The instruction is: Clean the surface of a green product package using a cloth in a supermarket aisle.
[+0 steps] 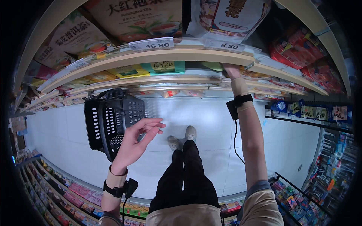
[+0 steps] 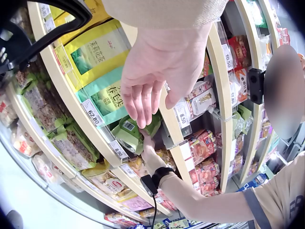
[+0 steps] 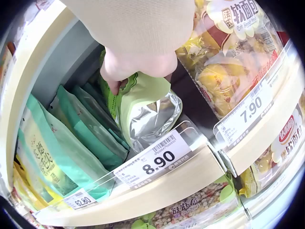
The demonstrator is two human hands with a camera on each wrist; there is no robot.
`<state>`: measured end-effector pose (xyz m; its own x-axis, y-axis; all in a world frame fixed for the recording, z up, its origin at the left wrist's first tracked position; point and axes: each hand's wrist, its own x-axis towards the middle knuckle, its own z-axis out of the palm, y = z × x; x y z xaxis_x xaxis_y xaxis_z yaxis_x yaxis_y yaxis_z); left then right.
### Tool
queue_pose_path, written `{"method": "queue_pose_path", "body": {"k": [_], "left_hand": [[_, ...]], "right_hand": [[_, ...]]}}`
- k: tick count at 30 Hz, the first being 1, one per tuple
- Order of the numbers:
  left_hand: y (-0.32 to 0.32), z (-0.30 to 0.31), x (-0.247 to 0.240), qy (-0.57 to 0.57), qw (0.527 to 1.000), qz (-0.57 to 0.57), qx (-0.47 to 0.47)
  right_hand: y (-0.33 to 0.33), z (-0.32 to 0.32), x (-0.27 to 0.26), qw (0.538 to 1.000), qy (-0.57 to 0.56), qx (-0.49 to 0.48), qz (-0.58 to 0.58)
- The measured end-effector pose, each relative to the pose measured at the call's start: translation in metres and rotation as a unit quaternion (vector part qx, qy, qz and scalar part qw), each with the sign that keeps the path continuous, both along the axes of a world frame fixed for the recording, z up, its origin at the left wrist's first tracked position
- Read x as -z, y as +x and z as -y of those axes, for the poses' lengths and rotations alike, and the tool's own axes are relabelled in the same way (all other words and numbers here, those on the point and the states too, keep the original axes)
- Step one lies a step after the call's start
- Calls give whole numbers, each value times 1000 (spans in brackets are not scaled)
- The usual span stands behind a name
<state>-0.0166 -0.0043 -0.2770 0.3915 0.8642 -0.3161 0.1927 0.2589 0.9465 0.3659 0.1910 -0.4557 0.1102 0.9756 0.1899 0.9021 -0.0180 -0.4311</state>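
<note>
My right hand [image 3: 138, 64] grips the top of a green bag with a silvery base [image 3: 150, 112] on a shelf, behind the 8.90 price tag [image 3: 159, 162]. In the head view the upper shelf hides part of this hand. Teal tea bags [image 3: 86, 129] stand beside the green bag. My left hand [image 1: 137, 141] holds nothing; its fingers hang loosely, pointing down in the left wrist view. A black shopping basket [image 1: 88, 124] shows beneath and left of it in the head view, partly covered by the hand.
Large tea bags [image 1: 139, 19] and a white bag [image 1: 230, 19] fill the upper shelf. Bread bags [image 3: 219, 71] sit right of the green bag. The shelf edge [image 3: 186, 176] carries a clear plastic lip. More stocked shelves [image 1: 60, 184] stand behind the person.
</note>
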Motion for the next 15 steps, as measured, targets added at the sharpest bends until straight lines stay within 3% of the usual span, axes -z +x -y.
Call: {"method": "queue_pose_path", "body": {"k": [7, 13, 15], "left_hand": [[10, -1, 4, 4, 1000, 21, 15], [18, 1, 11, -9, 999, 27, 30], [21, 4, 15, -6, 999, 28, 41]], "right_hand": [[-19, 12, -19, 998, 58, 2, -30], [-28, 23, -40, 994, 51, 4, -92], [-30, 26, -50, 997, -12, -2, -70]]}}
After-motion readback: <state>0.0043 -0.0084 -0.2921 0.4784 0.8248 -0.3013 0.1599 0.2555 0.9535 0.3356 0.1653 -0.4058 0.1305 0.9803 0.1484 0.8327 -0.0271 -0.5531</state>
